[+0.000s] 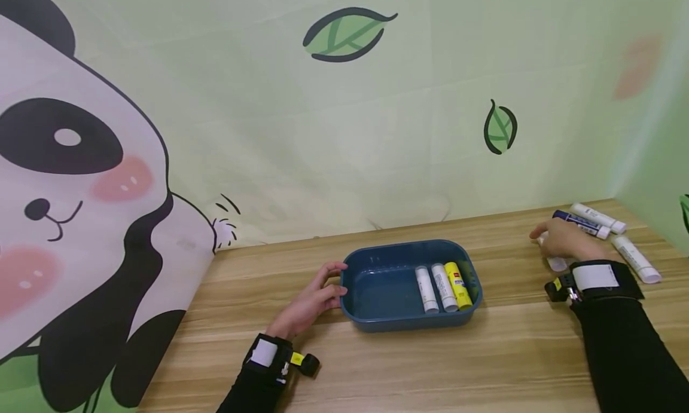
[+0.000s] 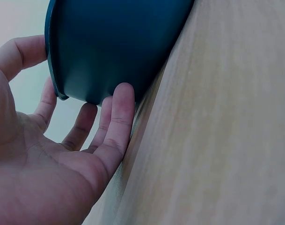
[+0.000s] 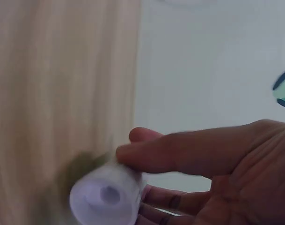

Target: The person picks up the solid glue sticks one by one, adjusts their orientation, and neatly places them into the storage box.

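We count three tubes, two white (image 1: 427,289) (image 1: 444,287) and one yellow (image 1: 458,285), inside the blue box (image 1: 377,296) at lower centre of the frame, so we judge the work roughly midway. Our left hand (image 1: 309,302) rests spread fingers against the box's left end; our right hand (image 1: 573,241), at right, pinches a white tube (image 3: 105,197), with a navy tube (image 1: 587,224) and two more white ones (image 1: 598,217) (image 1: 636,259) left on the table (image 1: 517,341) near it.

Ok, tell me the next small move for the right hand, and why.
I'd carry the white tube left toward the blue bin: the right hand already pinches it, two similar tubes and a yellow one lie inside, bare floor shows beside them, and the left hand touches the bin's left end, which should help steady it.
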Motion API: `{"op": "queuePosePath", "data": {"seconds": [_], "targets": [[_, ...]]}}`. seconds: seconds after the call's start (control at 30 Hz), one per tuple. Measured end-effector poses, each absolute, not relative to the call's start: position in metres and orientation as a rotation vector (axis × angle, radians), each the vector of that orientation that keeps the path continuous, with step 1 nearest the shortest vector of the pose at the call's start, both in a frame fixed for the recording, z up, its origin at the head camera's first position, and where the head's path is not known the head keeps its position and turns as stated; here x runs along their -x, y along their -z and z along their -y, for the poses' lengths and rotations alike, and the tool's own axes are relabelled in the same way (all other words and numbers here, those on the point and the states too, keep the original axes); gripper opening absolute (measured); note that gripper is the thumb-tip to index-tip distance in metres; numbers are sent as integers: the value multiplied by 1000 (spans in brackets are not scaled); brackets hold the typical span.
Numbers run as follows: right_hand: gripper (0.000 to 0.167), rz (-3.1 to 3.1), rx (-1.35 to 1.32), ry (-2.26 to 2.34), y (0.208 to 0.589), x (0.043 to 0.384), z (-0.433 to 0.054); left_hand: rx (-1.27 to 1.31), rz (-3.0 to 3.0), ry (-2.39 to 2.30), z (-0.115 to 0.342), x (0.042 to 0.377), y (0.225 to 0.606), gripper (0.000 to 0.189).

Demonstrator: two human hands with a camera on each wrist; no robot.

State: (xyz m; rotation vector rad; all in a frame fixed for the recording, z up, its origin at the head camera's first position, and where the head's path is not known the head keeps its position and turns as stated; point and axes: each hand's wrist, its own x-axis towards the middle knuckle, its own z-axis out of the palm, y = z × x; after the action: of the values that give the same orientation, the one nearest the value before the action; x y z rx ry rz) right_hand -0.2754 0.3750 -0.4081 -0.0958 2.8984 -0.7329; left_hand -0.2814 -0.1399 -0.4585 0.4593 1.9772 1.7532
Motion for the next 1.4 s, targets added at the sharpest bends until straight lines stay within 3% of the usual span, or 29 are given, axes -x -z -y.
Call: {"op": "queuePosePath", "data": {"seconds": [0.27,1.4], "targets": [[49,-2878,178,869,402,276,-375,-463,-1964,-1759,139,282,459,48],[44,-2944,277,899,352,260,-342,-454,-1964,-1763,139,281,458,47]]}}
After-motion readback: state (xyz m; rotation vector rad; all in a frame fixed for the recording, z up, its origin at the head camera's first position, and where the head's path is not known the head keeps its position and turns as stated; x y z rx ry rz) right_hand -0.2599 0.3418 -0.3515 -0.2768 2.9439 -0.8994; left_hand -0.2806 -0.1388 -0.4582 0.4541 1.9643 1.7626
